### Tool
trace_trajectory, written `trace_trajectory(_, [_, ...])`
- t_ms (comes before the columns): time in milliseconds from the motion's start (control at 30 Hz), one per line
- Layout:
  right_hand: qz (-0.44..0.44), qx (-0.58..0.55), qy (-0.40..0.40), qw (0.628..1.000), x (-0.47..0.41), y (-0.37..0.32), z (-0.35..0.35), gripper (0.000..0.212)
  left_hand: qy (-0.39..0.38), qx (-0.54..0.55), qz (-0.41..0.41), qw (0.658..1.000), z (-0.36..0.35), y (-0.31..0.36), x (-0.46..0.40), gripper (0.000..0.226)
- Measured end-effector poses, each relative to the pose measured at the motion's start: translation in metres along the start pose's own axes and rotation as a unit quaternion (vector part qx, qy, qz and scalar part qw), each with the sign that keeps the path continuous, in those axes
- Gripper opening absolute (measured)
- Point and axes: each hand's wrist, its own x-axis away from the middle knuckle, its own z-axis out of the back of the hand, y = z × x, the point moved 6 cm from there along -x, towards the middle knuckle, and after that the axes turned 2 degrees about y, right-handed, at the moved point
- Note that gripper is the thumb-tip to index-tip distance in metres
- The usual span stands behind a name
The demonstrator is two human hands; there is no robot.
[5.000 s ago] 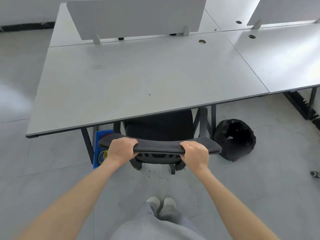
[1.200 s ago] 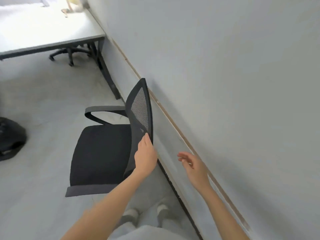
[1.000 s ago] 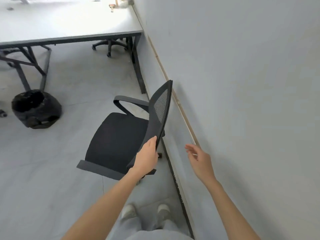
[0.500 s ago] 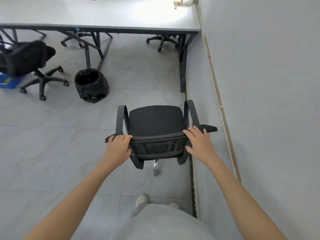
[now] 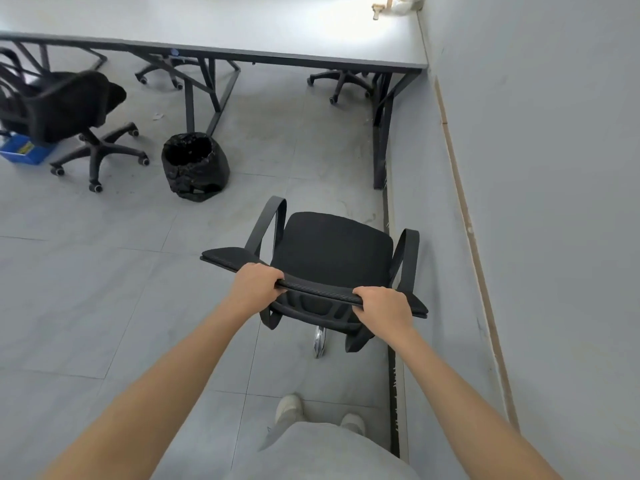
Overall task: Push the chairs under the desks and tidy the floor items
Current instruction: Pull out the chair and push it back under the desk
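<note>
- We see a black office chair with a mesh back and curved armrests (image 5: 332,251) out on the grey tiled floor (image 5: 104,289), close to the pale wall (image 5: 536,168) on the right.
- The left hand (image 5: 254,284) grasps the top edge of the chair back, with the fingers curled over it.
- The right hand (image 5: 382,306) grasps the same top edge, further to the right, with its fingers curled over too.
- The chair's seat faces away from us, toward a long grey desk with black metal legs (image 5: 242,32).
- The chair is not under the desk. There is bare floor between them.
- A black bin with a black plastic bag in it (image 5: 194,166) stands on the floor to the left, near a desk leg.
- Another black office chair on wheels (image 5: 65,112) stands further left, turned partly sideways, its back end at the desk.
- A small blue box (image 5: 24,152) sits on the floor beside that chair.
- Two more chair bases with wheels (image 5: 343,83) show under the desk.
- We see light shoes (image 5: 289,408) and grey trousers at the bottom.
</note>
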Motion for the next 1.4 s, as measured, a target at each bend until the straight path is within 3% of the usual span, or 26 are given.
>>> trace_trajectory(233, [0.022,0.007,0.026,0.999,0.007,0.016,0.003,0.026,-0.029,-0.019,-0.023,0.999,-0.01,0.019,0.02,0.024])
trace_trajectory(333, [0.053,0.012,0.02,0.998,0.009,0.03,0.01,0.025,0.012,-0.034,-0.063,0.997,-0.012,0.039,0.035,0.021])
trace_trajectory(433, [0.081,0.03,-0.002,0.996,0.009,0.044,0.015,0.026,0.029,-0.063,-0.089,0.994,-0.021,0.057,0.049,0.036])
trace_trajectory(633, [0.146,0.032,-0.007,0.989,0.006,0.05,0.017,0.026,0.073,0.082,-0.048,0.993,-0.039,0.06,0.091,0.025])
trace_trajectory(767, [0.174,0.037,-0.009,0.984,-0.005,0.044,0.015,0.029,0.055,0.099,0.04,0.993,-0.045,0.057,0.096,0.011])
trace_trajectory(867, [0.185,0.042,-0.004,0.982,-0.017,0.039,0.016,0.021,0.033,0.075,0.076,0.994,-0.044,0.055,0.091,0.015])
trace_trajectory(1133, [0.157,0.026,0.024,0.987,-0.038,0.003,0.011,0.011,0.024,0.038,0.094,0.995,-0.031,-0.002,0.072,0.022])
trace_trajectory(1400, [0.124,0.023,0.057,0.99,-0.08,-0.05,0.008,0.019,0.024,0.005,0.05,0.998,-0.013,-0.083,0.03,0.02])
